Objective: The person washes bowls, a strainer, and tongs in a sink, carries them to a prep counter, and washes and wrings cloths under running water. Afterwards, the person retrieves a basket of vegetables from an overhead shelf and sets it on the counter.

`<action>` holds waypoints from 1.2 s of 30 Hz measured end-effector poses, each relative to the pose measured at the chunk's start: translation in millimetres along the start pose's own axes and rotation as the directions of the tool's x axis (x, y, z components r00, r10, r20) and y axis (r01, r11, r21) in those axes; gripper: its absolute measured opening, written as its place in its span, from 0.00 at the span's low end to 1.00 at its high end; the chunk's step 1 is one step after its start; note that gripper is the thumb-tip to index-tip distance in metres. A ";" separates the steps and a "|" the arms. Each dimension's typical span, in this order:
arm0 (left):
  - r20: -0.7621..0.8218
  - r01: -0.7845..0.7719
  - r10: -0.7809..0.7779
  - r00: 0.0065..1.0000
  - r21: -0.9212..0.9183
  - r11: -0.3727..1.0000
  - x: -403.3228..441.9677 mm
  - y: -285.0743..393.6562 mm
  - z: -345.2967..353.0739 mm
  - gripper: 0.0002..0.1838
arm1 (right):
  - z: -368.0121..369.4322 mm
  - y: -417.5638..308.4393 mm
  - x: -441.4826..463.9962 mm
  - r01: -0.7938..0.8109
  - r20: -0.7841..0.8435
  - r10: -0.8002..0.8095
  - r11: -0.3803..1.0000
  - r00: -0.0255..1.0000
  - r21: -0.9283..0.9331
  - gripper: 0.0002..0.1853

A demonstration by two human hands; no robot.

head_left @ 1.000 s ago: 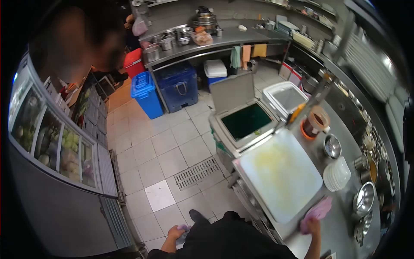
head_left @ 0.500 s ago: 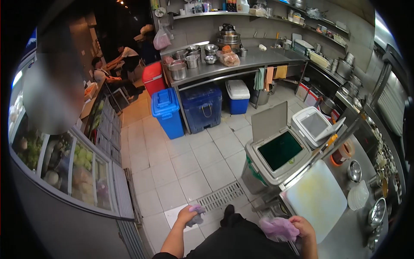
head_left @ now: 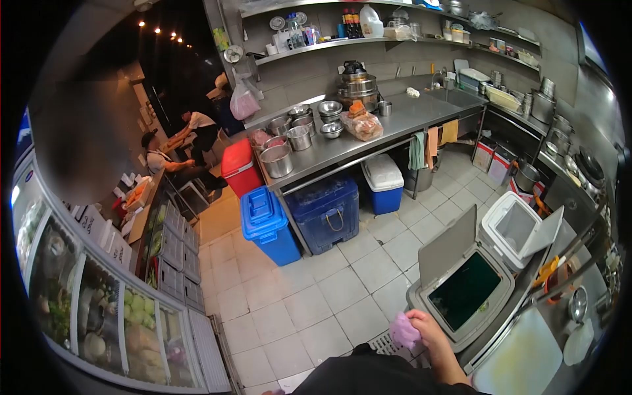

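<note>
My right hand (head_left: 426, 327) is closed around a crumpled, thin purple plastic bag (head_left: 403, 331). It hangs over the floor, just left of the grey bin (head_left: 421, 294) whose lid (head_left: 449, 245) stands raised. Inside that bin the dark green interior shows. Only a sliver of my left hand (head_left: 271, 393) appears at the bottom edge; its fingers, and anything in them, are out of sight. Right of my right arm lies a stained white cutting board (head_left: 520, 355) on the steel counter.
A white bin (head_left: 510, 227) with its flap up stands behind the grey one. Blue bin (head_left: 266, 224), dark blue cooler (head_left: 322, 214) and red container (head_left: 237, 163) line the steel table (head_left: 316, 155), which holds pots. A glass-fronted fridge (head_left: 99, 309) is at left. Two people sit beyond.
My right hand has moved up and left with the purple bag toward the grey bin. My left hand, which held purple and grey plastic, has dropped almost out of view. My view has shifted.
</note>
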State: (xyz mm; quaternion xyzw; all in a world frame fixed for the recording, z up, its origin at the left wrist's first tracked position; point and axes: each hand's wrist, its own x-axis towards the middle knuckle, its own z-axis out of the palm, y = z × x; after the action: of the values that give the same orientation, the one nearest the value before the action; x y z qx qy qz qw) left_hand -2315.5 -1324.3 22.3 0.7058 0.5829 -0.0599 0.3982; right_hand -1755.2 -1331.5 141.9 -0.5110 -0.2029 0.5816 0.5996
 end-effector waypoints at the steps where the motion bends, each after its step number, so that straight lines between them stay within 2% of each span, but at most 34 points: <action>1: 0.012 0.103 -0.102 0.995 -0.047 0.994 13.8 3.9 -9.7 0.25 | 3.7 -9.0 22.2 0.024 0.021 -0.024 0.999 1.000 -0.030 0.09; 4: 0.038 0.250 -0.247 0.968 -0.127 0.960 66.9 14.2 -35.2 0.25 | 21.2 -44.9 84.1 0.072 0.027 -0.070 0.995 0.997 -0.070 0.09; 9: 0.098 0.268 -0.257 0.962 -0.134 0.954 192.9 37.3 -71.5 0.25 | 30.8 -100.9 187.3 0.204 -0.028 -0.208 0.974 0.978 -0.103 0.09; 13: 0.150 0.151 -0.140 0.979 -0.065 0.986 334.2 68.2 -111.8 0.26 | 34.1 -159.8 260.0 0.245 -0.132 -0.270 0.953 0.954 -0.178 0.09; 16: 0.213 -0.064 0.053 0.976 0.048 0.997 465.1 97.4 -141.6 0.26 | 27.7 -199.1 300.8 0.229 -0.256 -0.275 0.953 0.927 -0.196 0.08; 18: 0.259 -0.176 0.162 0.952 0.029 0.984 571.7 129.6 -157.1 0.26 | 11.4 -217.5 324.0 0.255 -0.370 -0.308 0.949 0.877 -0.187 0.08; 19: 0.301 -0.085 0.121 0.946 -0.128 0.988 639.4 169.1 -162.8 0.24 | 2.3 -232.4 331.8 0.256 -0.401 -0.310 0.949 0.862 -0.183 0.08; 20: 0.342 0.019 0.078 0.936 -0.273 0.962 705.0 218.8 -173.8 0.22 | -11.5 -250.2 338.9 0.277 -0.508 -0.327 0.945 0.797 -0.173 0.08; 22: 0.449 0.018 0.139 0.882 -0.327 0.945 747.1 334.1 -197.7 0.24 | -35.0 -263.2 340.4 0.322 -0.616 -0.377 0.924 0.692 -0.205 0.07; 23: 0.439 -0.222 0.319 0.840 -0.259 0.940 745.1 414.4 -224.3 0.26 | -45.0 -271.9 341.7 0.334 -0.655 -0.388 0.918 0.648 -0.213 0.07; 24: 0.440 -0.448 0.487 0.755 -0.197 0.872 745.2 478.0 -237.6 0.28 | -58.0 -278.6 344.0 0.343 -0.680 -0.396 0.913 0.616 -0.221 0.07; 26: 0.407 -0.523 0.536 0.740 -0.152 0.838 801.8 545.6 -204.2 0.29 | -83.6 -296.7 353.2 0.347 -0.717 -0.405 0.907 0.567 -0.237 0.07; 27: 0.428 -0.585 0.567 0.704 -0.103 0.805 795.7 601.1 -207.9 0.29 | -100.1 -305.7 360.3 0.346 -0.733 -0.397 0.909 0.552 -0.232 0.07; 29: 0.465 -0.647 0.594 0.657 -0.055 0.760 780.2 704.4 -213.1 0.29 | -139.5 -324.2 373.5 0.294 -0.721 -0.412 0.910 0.558 -0.293 0.08; 30: 0.476 -0.711 0.662 0.579 -0.102 0.696 780.4 743.0 -206.8 0.32 | -159.5 -335.2 383.2 0.302 -0.708 -0.386 0.920 0.592 -0.248 0.09; 31: 0.477 -0.771 0.728 0.492 -0.150 0.619 780.4 785.6 -202.3 0.34 | -184.2 -344.6 393.6 0.300 -0.670 -0.413 0.911 0.617 -0.285 0.09; 32: 0.490 -0.780 0.729 0.479 -0.144 0.609 777.4 825.1 -201.5 0.34 | -205.2 -358.2 408.4 0.277 -0.627 -0.441 0.896 0.642 -0.347 0.10; 34: 0.498 -0.858 0.788 0.363 -0.151 0.491 768.0 891.3 -195.9 0.40 | -231.9 -400.7 436.4 0.204 -0.548 -0.425 0.885 0.720 -0.419 0.10; 35: 0.510 -0.862 0.787 0.348 -0.155 0.482 767.5 921.6 -191.7 0.40 | -239.6 -425.5 453.1 0.158 -0.513 -0.387 0.887 0.766 -0.433 0.10; 36: 0.562 -0.842 0.774 0.292 -0.232 0.486 768.3 950.4 -188.1 0.41 | -250.4 -444.2 473.0 0.186 -0.442 -0.410 0.865 0.798 -0.466 0.11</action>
State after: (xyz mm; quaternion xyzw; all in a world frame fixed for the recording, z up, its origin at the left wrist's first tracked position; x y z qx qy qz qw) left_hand -1318.9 -613.2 195.5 0.8623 -0.0175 -0.1025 0.4956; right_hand -1213.7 -909.7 253.9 -0.7224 -0.2244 0.2606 0.5998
